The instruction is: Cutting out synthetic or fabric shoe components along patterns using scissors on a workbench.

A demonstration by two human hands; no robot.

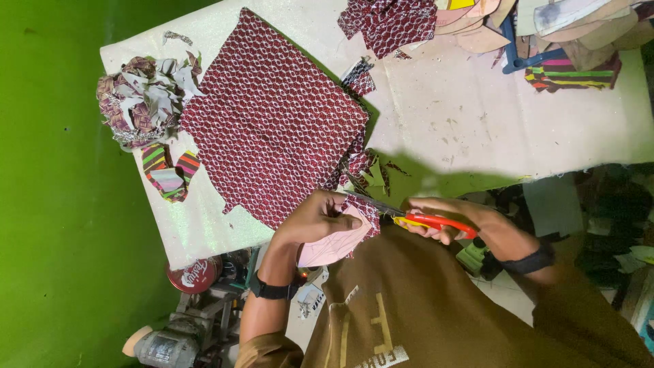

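My left hand [315, 217] grips a pale pink card piece [334, 245] backed with dark red patterned fabric [369, 210], held over my lap at the table's near edge. My right hand [443, 219] is closed around red-handled scissors [436, 222]. Their blades [373, 202] point left and meet the fabric edge of the held piece. A large sheet of the same red patterned cloth [272, 123] lies flat on the white table [477, 123], just beyond my left hand.
A heap of fabric scraps [143, 99] and striped offcuts [169, 174] lie at the table's left end. More red cloth [390, 24], card shapes [579, 27] and striped pieces [572, 76] crowd the far right. A green wall [54, 204] stands left; a red tin [195, 274] sits below.
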